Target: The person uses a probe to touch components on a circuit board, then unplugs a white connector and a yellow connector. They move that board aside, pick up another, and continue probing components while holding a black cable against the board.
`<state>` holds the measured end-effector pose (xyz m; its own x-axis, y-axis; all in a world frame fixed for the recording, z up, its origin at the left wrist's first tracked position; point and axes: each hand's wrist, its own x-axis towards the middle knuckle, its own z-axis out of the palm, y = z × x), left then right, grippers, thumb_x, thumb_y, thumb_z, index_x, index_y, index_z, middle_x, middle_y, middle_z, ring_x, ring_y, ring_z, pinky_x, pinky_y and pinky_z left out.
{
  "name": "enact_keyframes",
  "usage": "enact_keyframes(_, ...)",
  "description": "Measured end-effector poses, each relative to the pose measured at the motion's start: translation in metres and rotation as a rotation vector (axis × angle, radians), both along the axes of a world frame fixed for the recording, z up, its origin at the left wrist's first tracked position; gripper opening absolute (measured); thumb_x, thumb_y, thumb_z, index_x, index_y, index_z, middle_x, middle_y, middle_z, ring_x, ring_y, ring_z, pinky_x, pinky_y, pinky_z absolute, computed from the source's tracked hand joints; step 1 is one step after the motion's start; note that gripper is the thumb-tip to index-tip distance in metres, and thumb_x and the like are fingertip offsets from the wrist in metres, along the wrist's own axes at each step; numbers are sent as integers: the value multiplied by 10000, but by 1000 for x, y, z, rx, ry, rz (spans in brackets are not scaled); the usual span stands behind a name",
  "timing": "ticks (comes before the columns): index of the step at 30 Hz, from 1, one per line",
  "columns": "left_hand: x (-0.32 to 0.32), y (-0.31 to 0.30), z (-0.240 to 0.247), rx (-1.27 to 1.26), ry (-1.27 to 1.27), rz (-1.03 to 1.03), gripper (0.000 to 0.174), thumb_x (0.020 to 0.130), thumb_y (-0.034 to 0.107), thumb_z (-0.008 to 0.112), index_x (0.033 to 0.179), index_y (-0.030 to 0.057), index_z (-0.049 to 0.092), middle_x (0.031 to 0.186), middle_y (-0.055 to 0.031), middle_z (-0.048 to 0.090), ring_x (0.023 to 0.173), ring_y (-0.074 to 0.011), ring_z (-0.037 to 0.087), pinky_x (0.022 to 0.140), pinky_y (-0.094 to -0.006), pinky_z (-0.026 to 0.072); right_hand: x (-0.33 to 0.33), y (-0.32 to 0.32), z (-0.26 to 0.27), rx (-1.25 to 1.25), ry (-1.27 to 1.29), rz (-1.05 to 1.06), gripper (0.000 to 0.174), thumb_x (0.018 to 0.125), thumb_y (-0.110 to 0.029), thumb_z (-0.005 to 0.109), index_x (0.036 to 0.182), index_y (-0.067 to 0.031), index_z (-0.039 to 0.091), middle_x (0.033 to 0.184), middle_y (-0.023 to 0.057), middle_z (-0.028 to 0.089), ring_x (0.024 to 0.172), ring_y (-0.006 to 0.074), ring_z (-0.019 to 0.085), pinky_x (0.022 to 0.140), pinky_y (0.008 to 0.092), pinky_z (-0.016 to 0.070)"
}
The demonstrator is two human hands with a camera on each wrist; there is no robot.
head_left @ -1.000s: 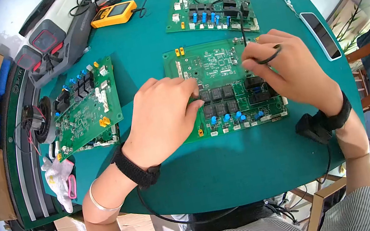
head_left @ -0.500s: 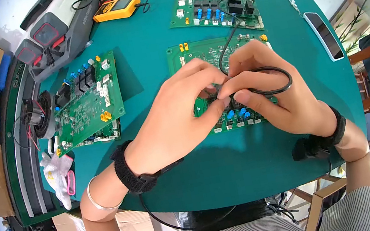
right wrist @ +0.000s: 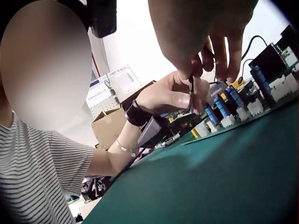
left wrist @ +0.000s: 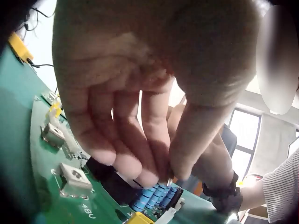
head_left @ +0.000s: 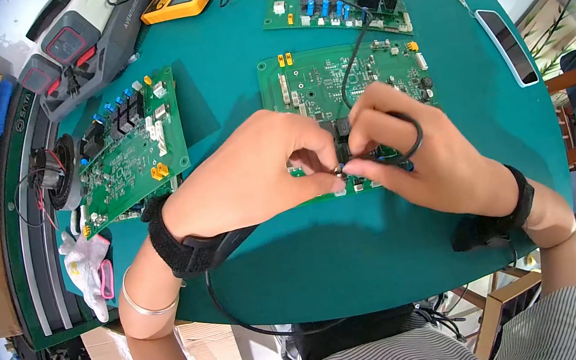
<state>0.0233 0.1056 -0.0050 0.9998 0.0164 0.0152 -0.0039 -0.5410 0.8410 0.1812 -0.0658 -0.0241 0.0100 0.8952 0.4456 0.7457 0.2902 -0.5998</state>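
Over the front edge of the near green circuit board (head_left: pixel 383 63), both hands meet at the end of a thin black cable (head_left: pixel 357 60). My right hand (head_left: pixel 426 155) pinches the cable near its end between thumb and forefinger, and a loop of it curves round the fingers. From the left, my left hand (head_left: pixel 255 166) pinches the small metal tip (head_left: pixel 338 170) at that end with thumb and forefinger. Blue cylinders (right wrist: pixel 222 107) and white connectors (right wrist: pixel 243 113) on the board stand just under the fingers in the right wrist view. The hands hide the board's lower middle.
A second circuit board (head_left: pixel 290 14) lies at the back, with the cable crossing it. To the left, another board (head_left: pixel 131 161) leans tilted over more parts. A yellow handheld meter (head_left: pixel 180 2), a grey tool case (head_left: pixel 98 67), a glove (head_left: pixel 86 266) and a phone (head_left: pixel 507 45) surround the work.
Earlier the hands were apart, with the right holding the cable at the board's right side. It moved left to meet the left hand; both have since come slightly down toward the board's front edge.
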Motion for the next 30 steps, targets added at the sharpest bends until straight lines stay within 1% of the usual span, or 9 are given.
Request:
enact_keyframes(3,1,2,0,19,67,-89,152,889,101,768,978,-11,717,888,-114,712,768,-204,686,722,-322,532,-1,2,-8,43,-26,99,279,823,-16,738,999,-63,528,946,109,545,800,326,655,639,424,539)
enact_keyframes(5,0,1,1,-13,78,-127,121,923,35,661,1023,-7,714,911,-128,721,781,-212,683,741,-315,534,-1,3,-9,42,-45,107,280,823,-10,736,1006,-66,532,949,106,554,788,320,658,627,420,541)
enact_keyframes(6,0,0,1,-13,78,-128,121,923,35,661,1023,-7,714,911,-128,721,781,-212,683,741,-315,534,-1,3,-10,41,-65,116,281,823,-5,734,1013,-68,537,952,103,563,777,314,661,615,417,542)
enact_keyframes(8,-1,-2,2,56,80,3,196,905,-61,516,993,-25,688,895,-121,710,793,-202,663,752,-313,526,-2,5,-14,71,-68,94,278,828,-12,736,1016,-72,540,951,97,571,755,311,660,600,409,543)
enact_keyframes(9,-1,-3,0,53,82,2,196,905,-61,516,993,-25,688,895,-121,710,793,-202,663,752,-313,526,-3,6,-16,100,-72,74,275,833,-18,737,1019,-76,544,949,92,579,733,308,660,585,402,543)
enact_keyframes(11,1,-6,-6,-98,-11,162,253,861,-106,421,962,-31,640,869,-92,666,838,-175,633,790,-312,509,-4,7,-17,98,-69,54,271,837,-36,743,1018,-79,545,948,88,582,718,302,659,572,398,541)
enact_keyframes(14,8,-5,-14,-16,-151,307,214,878,-101,420,958,-18,601,882,-64,613,890,-147,604,835,-302,486,-7,6,-19,91,-75,76,260,850,-74,750,1012,-84,547,941,81,584,701,292,657,559,393,539)
enact_keyframes(19,15,-11,-31,-265,-268,314,215,895,-69,429,1002,3,601,951,-60,603,956,-138,591,869,-284,464,-10,6,-19,89,-154,64,236,869,-107,744,997,-86,546,935,79,579,696,287,649,560,395,539)
enact_keyframes(30,16,-7,-36,-44,-242,279,238,891,-82,447,1006,2,637,977,-80,605,951,-194,598,872,-308,467,-6,6,-18,87,-162,102,243,869,-79,728,993,-70,519,940,90,571,719,301,650,570,410,534)
